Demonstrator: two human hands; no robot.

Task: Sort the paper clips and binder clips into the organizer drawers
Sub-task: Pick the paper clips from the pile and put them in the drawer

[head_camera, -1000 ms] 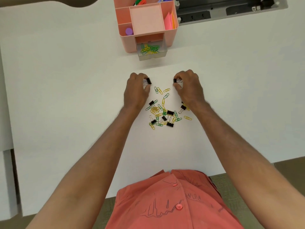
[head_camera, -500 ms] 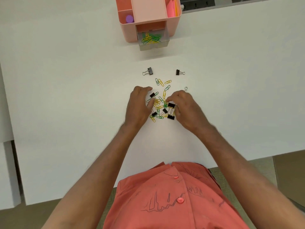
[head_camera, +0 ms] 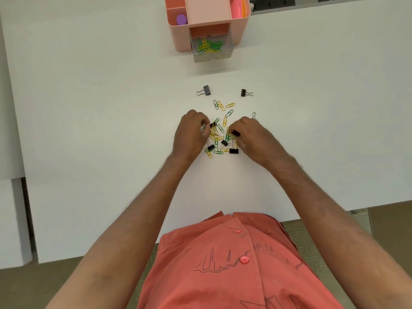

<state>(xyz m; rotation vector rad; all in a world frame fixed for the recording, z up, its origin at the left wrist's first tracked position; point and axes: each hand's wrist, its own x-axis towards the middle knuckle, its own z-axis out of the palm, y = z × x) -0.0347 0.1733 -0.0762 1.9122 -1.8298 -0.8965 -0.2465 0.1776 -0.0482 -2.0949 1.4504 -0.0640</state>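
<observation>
Binder clips [head_camera: 234, 133] pinched by both hands [head_camera: 192, 136] amid tangled paper clips [head_camera: 219, 128].

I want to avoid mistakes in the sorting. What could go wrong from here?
1. The binder clip at the right hand lies tangled with paper clips, so some may lift along with it.
2. The open drawer holds only paper clips; a binder clip dropped there would mix the kinds.
</observation>
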